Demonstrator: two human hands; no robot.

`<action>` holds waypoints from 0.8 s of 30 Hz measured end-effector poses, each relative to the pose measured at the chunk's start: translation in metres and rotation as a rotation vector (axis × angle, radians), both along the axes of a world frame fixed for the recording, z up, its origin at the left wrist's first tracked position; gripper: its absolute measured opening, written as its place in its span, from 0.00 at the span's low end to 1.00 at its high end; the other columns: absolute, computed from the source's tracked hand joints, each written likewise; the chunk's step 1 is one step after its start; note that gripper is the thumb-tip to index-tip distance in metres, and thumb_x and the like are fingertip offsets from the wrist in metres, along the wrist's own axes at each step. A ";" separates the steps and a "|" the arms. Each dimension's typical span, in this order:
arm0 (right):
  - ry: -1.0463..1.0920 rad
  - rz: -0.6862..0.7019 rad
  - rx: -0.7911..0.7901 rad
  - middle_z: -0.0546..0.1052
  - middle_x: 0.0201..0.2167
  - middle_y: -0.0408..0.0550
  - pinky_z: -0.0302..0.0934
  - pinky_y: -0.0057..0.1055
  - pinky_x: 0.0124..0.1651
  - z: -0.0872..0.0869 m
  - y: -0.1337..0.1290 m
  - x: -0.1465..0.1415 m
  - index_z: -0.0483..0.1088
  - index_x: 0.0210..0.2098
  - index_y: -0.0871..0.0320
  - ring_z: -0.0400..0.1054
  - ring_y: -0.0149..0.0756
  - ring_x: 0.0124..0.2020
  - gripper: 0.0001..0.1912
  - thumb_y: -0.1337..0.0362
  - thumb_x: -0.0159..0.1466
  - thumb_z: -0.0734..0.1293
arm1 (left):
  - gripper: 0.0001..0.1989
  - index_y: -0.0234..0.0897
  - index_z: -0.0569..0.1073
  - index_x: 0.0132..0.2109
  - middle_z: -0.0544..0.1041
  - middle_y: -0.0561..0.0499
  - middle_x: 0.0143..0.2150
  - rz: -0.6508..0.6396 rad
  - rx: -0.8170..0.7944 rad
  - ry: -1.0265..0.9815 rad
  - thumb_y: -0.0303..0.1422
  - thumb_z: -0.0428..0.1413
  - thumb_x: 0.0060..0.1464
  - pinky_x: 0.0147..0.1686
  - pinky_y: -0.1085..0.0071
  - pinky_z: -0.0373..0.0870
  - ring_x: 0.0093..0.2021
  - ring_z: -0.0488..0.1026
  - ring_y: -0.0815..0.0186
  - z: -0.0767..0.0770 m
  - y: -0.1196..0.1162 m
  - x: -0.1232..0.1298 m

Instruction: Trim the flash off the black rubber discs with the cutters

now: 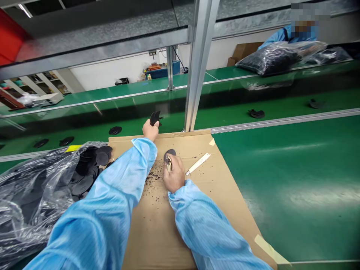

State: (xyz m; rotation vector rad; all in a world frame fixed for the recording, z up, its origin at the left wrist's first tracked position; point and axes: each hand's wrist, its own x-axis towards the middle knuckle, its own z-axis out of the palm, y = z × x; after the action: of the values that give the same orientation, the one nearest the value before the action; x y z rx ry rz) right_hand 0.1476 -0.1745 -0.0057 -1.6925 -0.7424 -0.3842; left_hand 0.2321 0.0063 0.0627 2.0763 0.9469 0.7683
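My left hand point(150, 130) reaches over the far edge of the cardboard sheet point(157, 232), closed on a small bunch of thin black curved pieces point(155, 117). Over the middle of the sheet, my right hand point(174, 175) is closed round a small tool with pale yellow and metal parts point(168, 163); its kind is mostly hidden by the fingers. A flat black oval piece point(171, 152) is just beyond those fingertips; whether they touch it I cannot tell. Dark crumbs point(153, 178) are scattered beside this hand. To its right lies a cream-handled knife point(198, 164).
At left, a clear plastic bag point(30, 202) spills many black discs point(84, 183). Black pieces point(256, 113) lie in groups along the green belt point(225, 108) beyond a metal rail. A metal post point(201, 67) rises behind the cardboard. Across the line sits a person in blue point(277, 36).
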 end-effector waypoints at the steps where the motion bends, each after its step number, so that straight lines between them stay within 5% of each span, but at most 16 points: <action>1: -0.001 -0.001 0.013 0.73 0.39 0.54 0.66 0.39 0.46 0.001 0.000 0.000 0.69 0.48 0.57 0.68 0.42 0.42 0.16 0.71 0.61 0.60 | 0.10 0.35 0.71 0.43 0.78 0.46 0.41 -0.006 -0.058 -0.062 0.36 0.52 0.58 0.40 0.68 0.69 0.40 0.75 0.63 0.008 -0.005 -0.011; 7: -0.047 -0.014 0.041 0.75 0.39 0.53 0.66 0.37 0.46 0.009 -0.006 0.001 0.70 0.47 0.58 0.69 0.40 0.41 0.13 0.67 0.63 0.62 | 0.08 0.36 0.69 0.41 0.77 0.50 0.34 -0.250 -0.790 -0.489 0.26 0.56 0.52 0.28 0.75 0.68 0.32 0.75 0.69 0.035 -0.052 -0.123; 12: -0.189 0.131 -0.107 0.74 0.37 0.51 0.65 0.36 0.44 0.012 -0.009 -0.009 0.71 0.45 0.57 0.69 0.40 0.39 0.13 0.68 0.63 0.61 | 0.09 0.34 0.69 0.40 0.77 0.48 0.33 -0.281 -1.194 -0.595 0.29 0.60 0.51 0.19 0.79 0.64 0.27 0.72 0.71 0.002 -0.073 -0.203; 17: -0.336 0.220 -0.299 0.72 0.35 0.50 0.64 0.34 0.40 0.008 -0.011 -0.017 0.71 0.46 0.58 0.67 0.40 0.35 0.15 0.68 0.60 0.63 | 0.15 0.36 0.66 0.36 0.72 0.55 0.26 -0.282 -1.232 -0.714 0.32 0.64 0.46 0.16 0.82 0.58 0.22 0.68 0.75 -0.031 -0.065 -0.215; 24: -0.414 0.171 -0.383 0.71 0.33 0.49 0.62 0.33 0.41 0.010 -0.009 -0.017 0.72 0.47 0.58 0.66 0.39 0.34 0.15 0.69 0.61 0.63 | 0.17 0.36 0.64 0.34 0.71 0.55 0.24 -0.289 -1.295 -0.695 0.31 0.65 0.43 0.17 0.82 0.57 0.20 0.67 0.75 -0.037 -0.060 -0.210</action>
State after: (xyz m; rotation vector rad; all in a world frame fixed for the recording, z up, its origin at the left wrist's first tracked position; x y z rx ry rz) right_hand 0.1306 -0.1835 0.0046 -1.9088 -1.3235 -0.5029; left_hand 0.0222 -0.0533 0.0258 0.6898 0.4675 0.4341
